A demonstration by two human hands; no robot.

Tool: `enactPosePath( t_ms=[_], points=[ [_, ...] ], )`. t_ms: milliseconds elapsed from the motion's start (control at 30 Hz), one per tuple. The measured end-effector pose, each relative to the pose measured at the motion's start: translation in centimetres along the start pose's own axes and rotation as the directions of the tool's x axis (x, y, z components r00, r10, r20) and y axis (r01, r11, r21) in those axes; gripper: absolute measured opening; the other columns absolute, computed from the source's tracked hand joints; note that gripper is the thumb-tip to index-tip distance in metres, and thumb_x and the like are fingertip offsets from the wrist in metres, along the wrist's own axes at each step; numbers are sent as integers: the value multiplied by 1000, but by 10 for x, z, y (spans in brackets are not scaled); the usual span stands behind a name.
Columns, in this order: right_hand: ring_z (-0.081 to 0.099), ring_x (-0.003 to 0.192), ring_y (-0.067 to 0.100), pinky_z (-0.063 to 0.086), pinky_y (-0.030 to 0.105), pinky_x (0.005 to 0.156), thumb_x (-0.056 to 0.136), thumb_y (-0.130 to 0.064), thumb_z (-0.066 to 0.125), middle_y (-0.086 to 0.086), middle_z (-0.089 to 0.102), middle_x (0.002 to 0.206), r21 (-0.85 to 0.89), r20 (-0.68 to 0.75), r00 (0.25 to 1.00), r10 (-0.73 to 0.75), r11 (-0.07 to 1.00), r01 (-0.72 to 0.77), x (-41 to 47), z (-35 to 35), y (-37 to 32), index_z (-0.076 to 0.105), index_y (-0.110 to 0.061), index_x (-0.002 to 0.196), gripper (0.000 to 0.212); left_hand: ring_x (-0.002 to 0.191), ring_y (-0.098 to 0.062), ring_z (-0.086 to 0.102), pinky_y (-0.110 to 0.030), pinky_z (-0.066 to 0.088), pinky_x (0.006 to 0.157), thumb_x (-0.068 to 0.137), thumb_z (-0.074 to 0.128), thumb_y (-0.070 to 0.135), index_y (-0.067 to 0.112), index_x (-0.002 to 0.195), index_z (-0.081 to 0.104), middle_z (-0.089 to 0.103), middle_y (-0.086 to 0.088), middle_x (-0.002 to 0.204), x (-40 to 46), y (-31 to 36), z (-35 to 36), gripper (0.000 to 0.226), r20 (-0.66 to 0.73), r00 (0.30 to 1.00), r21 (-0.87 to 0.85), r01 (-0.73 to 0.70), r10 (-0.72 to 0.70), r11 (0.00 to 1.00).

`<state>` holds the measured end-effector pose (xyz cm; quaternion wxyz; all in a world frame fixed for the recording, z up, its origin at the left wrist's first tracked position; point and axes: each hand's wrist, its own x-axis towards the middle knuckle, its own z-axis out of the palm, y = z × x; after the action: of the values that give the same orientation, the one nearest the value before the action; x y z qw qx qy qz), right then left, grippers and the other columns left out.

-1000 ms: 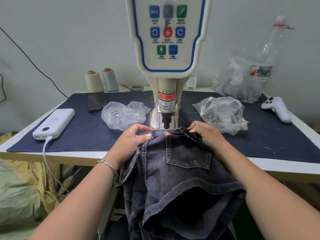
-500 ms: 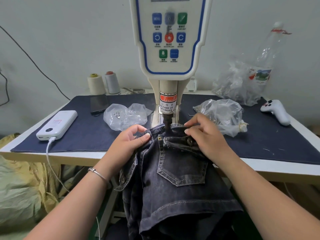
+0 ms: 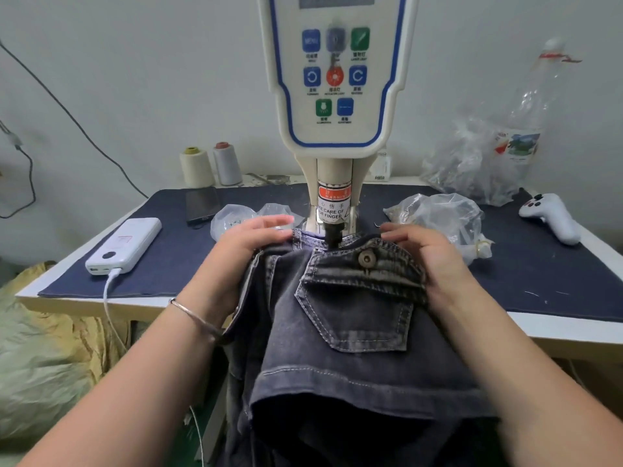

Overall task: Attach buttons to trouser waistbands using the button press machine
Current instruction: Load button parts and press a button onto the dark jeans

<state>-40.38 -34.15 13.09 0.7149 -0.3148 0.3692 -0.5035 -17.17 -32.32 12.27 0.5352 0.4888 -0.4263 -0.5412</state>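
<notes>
Dark grey denim trousers (image 3: 340, 348) hang over the table's front edge, their waistband pushed under the black punch (image 3: 333, 234) of the white button press machine (image 3: 335, 79). A metal button (image 3: 366, 257) sits on the pocket flap just right of the punch. My left hand (image 3: 249, 246) grips the waistband left of the punch. My right hand (image 3: 428, 254) holds the flap and waistband on the right.
Two clear plastic bags (image 3: 236, 222) (image 3: 441, 219) lie on the blue mat either side of the machine. A white power bank (image 3: 124, 246) with cable, a phone (image 3: 201, 203), two thread cones (image 3: 197, 166), a white controller (image 3: 553, 217) and a plastic bottle (image 3: 526, 129) stand around.
The waistband has slid further under the punch and the buttoned pocket flap now lies in full view. Both hands have moved forward and apart along the waistband.
</notes>
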Motion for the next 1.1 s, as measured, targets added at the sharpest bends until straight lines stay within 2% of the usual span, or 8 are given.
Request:
enactPosePath(
  t_ms=[100, 167, 333, 533, 733, 833, 933, 1100],
  points=[
    [65, 55, 15, 55, 24, 55, 79, 2, 50, 11, 65, 73, -159, 116, 981, 153, 978, -134, -9, -12, -1, 58, -2, 94, 18, 99, -34, 60, -42, 49, 96, 75, 67, 10, -7, 121, 64, 66, -23, 108, 1, 0, -3, 50, 116, 957, 10, 266, -266, 964],
    [62, 55, 16, 52, 25, 55, 82, 7, 49, 13, 62, 73, -310, 114, 979, 171, 942, -129, -14, -20, 4, 60, -1, 89, 15, 89, -33, 59, -43, 46, 91, 87, 61, 9, -8, 109, 65, 62, -26, 102, 1, -5, -3, 28, 64, 944, 169, 310, -324, 936],
    [56, 44, 14, 45, 21, 42, 85, 7, 59, 7, 58, 58, -603, 15, 980, 199, 784, -150, -16, -19, 14, 58, -8, 85, 14, 83, -29, 62, -41, 46, 82, 77, 74, 12, -8, 91, 66, 66, -21, 88, -1, -15, -6, 26, -32, 982, 324, 188, -189, 927],
    [57, 78, 18, 43, 27, 71, 89, -16, 66, 5, 64, 83, -863, 25, 989, 144, 502, -52, -26, -18, 26, 61, -13, 88, 6, 77, -21, 62, -28, 48, 75, 60, 74, 13, 1, 77, 74, 68, -11, 77, -11, -11, -19, 21, 2, 984, 543, 149, -178, 826],
    [60, 63, 18, 50, 24, 56, 76, -9, 70, 12, 62, 78, -439, 304, 936, 175, 898, -25, -62, -10, 16, 58, -9, 88, 17, 87, -27, 66, -27, 54, 75, 57, 70, 16, 10, 104, 72, 66, -24, 98, -39, -5, -58, 47, 356, 890, 396, 133, -285, 909],
    [59, 66, 20, 49, 28, 63, 74, -10, 73, 12, 62, 77, -505, 403, 901, 160, 860, 73, -77, 8, 10, 57, -13, 86, 20, 111, -36, 62, -41, 50, 96, 71, 84, 39, 4, 127, 64, 62, -31, 126, -56, 7, -58, 69, 538, 764, 435, 112, -358, 893],
    [61, 66, 21, 49, 33, 67, 85, -8, 71, 9, 67, 76, -604, 447, 883, 146, 777, 178, -87, 23, 12, 56, -18, 83, 18, 109, -36, 64, -46, 49, 97, 72, 82, 58, 2, 127, 63, 65, -27, 124, -69, 25, -35, 81, 564, 715, 630, -48, -414, 775],
    [61, 67, 18, 49, 40, 73, 86, -16, 71, 5, 69, 75, -684, 488, 866, 107, 663, 304, -96, 32, 16, 52, -17, 87, 20, 114, -37, 63, -57, 46, 102, 64, 85, 45, 11, 124, 60, 68, -17, 120, -87, 27, 8, 73, 516, 791, 712, -184, -328, 677]
  ],
)
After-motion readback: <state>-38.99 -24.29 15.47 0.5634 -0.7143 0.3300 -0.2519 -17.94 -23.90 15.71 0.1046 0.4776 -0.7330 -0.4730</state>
